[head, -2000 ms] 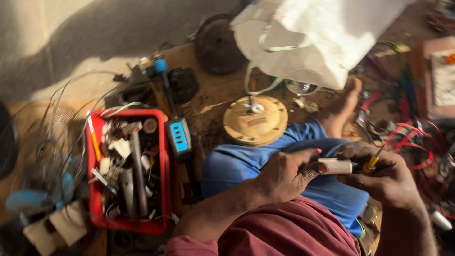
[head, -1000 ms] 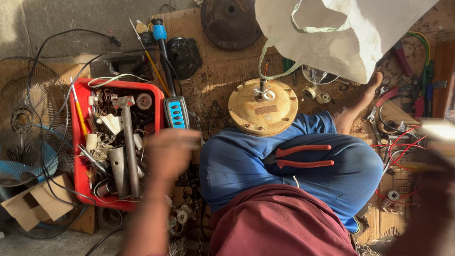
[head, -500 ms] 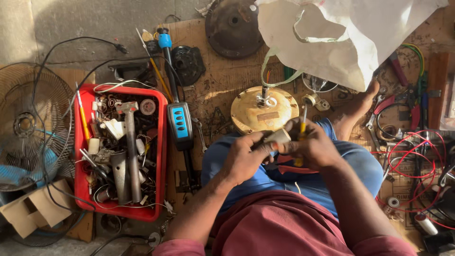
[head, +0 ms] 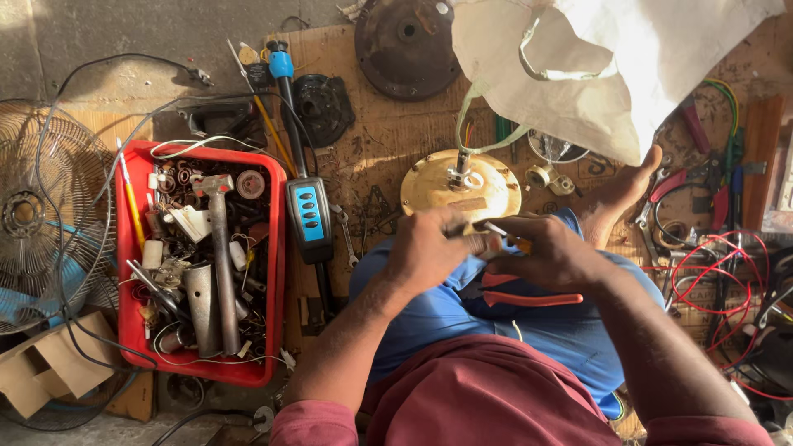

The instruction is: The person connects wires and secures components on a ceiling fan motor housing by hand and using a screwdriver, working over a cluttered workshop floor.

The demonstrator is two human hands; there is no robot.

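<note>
Holding a small white part [head: 496, 230] between both hands, your left hand [head: 429, 248] and right hand [head: 549, 252] keep fingers closed on it, near the round yellow disc [head: 429, 186], with red pliers [head: 529, 296] on your lap.

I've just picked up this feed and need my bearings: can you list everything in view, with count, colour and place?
Small pale part: one, whitish, held between both hands.
Pliers: one, red handles, on the lap.
Round motor housing: one, tan, floor ahead of the knees.
Tray: one, red, left side, full of metal parts.
Hammer: one, grey, in the tray.
Soldering tool: one, black and blue, beside the tray.
Fan guard: one, wire, far left.
Cloth bag: one, white, top right.
Wires: several, red, right side.
Left hand: one, centre.
Right hand: one, centre.
</note>
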